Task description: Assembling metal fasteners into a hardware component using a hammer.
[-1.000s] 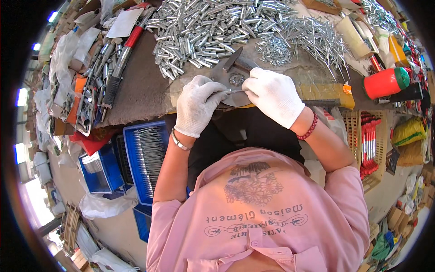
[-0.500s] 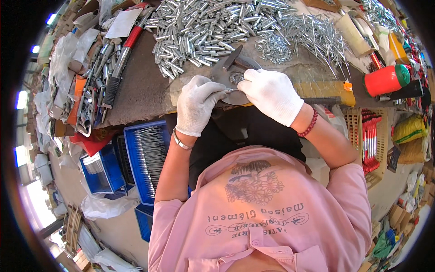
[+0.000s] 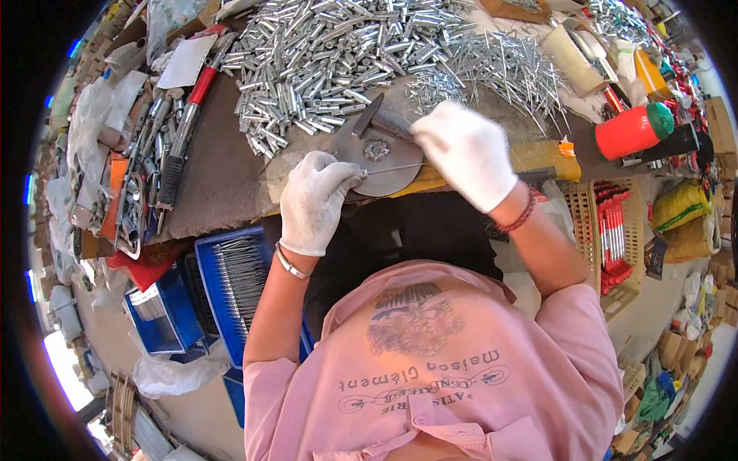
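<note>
My left hand, in a white knit glove, pinches one end of a thin metal rod. The rod lies across a round grey metal plate at the bench's near edge, and its other end points right. On that plate sits a small ring-like metal piece. Behind it lies a hammer, its dark head to the left. My right hand, also gloved, is at the hammer's handle end. Motion blurs its fingers, so their grip cannot be made out.
Short metal tubes form a big heap behind the plate, with small parts and thin rods beside it. A red-and-green bottle-shaped container lies right. Below the bench are a blue bin and a tan basket.
My right hand has left the rod and moved to the hammer's handle. My left hand still holds the rod, now visible along its length. The whole view has shifted slightly.
</note>
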The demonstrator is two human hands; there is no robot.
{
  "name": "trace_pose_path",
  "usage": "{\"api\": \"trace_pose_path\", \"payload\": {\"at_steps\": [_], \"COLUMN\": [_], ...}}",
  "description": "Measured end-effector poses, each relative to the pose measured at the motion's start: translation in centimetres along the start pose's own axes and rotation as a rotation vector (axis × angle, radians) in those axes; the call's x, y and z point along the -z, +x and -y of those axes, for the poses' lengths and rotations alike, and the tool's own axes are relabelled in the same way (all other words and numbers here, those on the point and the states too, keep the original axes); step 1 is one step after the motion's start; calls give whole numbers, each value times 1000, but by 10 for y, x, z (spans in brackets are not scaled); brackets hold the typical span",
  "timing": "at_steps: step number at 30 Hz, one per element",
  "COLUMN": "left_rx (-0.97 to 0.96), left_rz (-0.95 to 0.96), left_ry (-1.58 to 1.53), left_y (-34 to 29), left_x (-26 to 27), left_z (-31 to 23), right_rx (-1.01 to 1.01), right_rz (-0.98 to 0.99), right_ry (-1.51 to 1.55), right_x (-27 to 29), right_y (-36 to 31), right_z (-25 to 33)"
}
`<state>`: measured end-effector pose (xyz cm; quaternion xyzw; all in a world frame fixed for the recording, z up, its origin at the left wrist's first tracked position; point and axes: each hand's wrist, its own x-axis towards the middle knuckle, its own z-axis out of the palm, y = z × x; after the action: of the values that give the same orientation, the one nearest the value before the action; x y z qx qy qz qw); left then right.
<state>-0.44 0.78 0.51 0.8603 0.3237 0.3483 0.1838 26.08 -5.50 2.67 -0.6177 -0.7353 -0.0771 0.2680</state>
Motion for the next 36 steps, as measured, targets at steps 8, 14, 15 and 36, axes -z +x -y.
{"api": "trace_pose_path", "payload": {"at_steps": [8, 14, 15, 36], "left_rx": [-3, 1, 6, -26], "left_rz": [-10, -23, -20, -49], "left_ry": [28, -8, -9, 13], "left_y": [1, -2, -2, -6], "left_x": [1, -3, -3, -6], "left_z": [-4, -1, 0, 7], "right_rx": [-25, -98, -123, 22], "right_rz": [-7, 39, 42, 178], "right_ry": [-53, -167, -152, 419], "right_x": [-5, -20, -22, -21], "right_y": [4, 10, 10, 21], "right_z": [-52, -45, -44, 50]}}
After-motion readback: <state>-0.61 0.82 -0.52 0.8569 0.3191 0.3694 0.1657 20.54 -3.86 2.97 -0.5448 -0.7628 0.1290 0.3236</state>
